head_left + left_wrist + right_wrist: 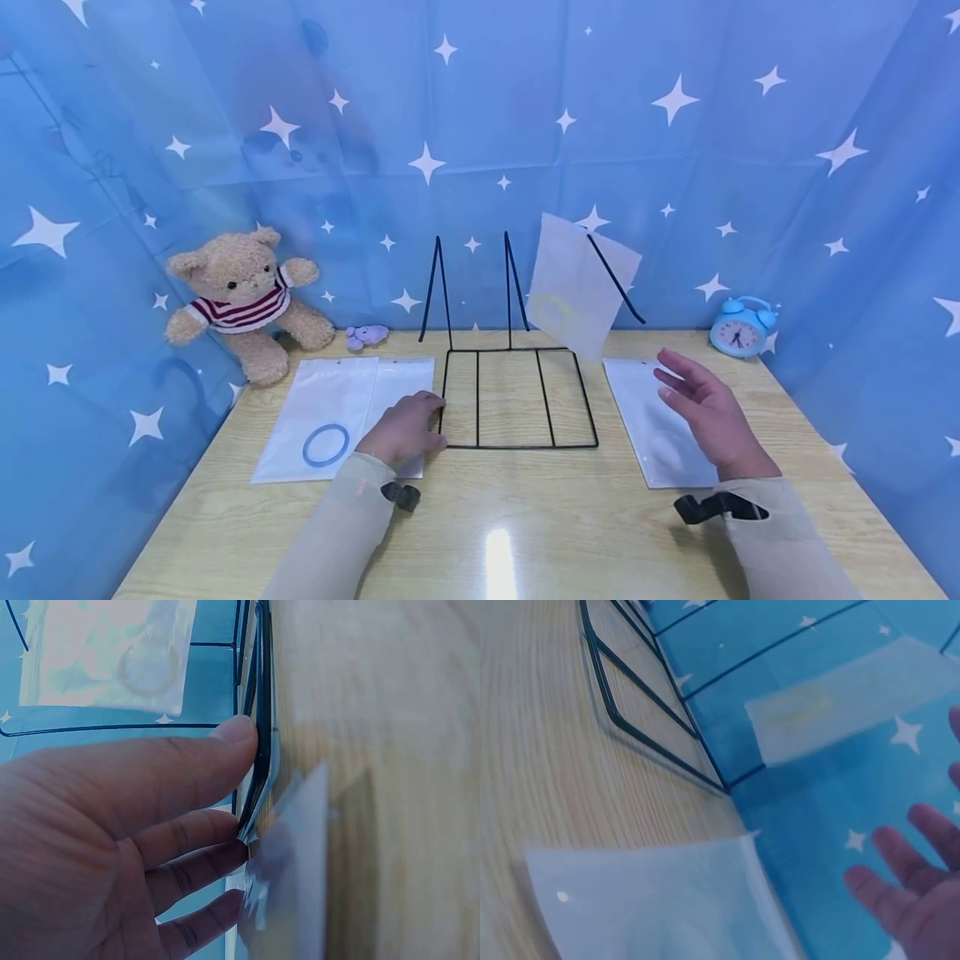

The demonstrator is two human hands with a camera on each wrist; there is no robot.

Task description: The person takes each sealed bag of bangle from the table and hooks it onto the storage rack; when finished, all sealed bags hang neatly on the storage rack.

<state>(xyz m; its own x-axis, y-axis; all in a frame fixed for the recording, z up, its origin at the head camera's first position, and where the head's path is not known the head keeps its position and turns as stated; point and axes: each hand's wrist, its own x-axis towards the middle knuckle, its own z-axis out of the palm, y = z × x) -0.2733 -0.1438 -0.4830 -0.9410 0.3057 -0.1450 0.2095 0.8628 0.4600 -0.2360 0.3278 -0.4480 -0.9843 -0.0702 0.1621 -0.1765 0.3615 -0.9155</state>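
A black wire display rack (514, 447) stands mid-table, three prongs rising at its back. My left hand (405, 427) rests against its left side; in the left wrist view the thumb (187, 761) and fingertips touch the dark wire, with a gap between thumb and index finger. On the right prong hangs a tilted translucent bag (588, 283) containing a yellow ring (553, 312). My right hand (712, 408) hovers above a white bag (663, 450) at the right, its fingers loosely spread and holding nothing. In the right wrist view, the hanging bag (847, 701) is apart from those fingers.
Left of the rack lie white bags (322, 392), one showing a blue ring (326, 445). Behind them sit a teddy bear (243, 300) and a small purple toy (367, 336). A blue alarm clock (742, 327) stands back right. A starry blue curtain (480, 125) encloses the table.
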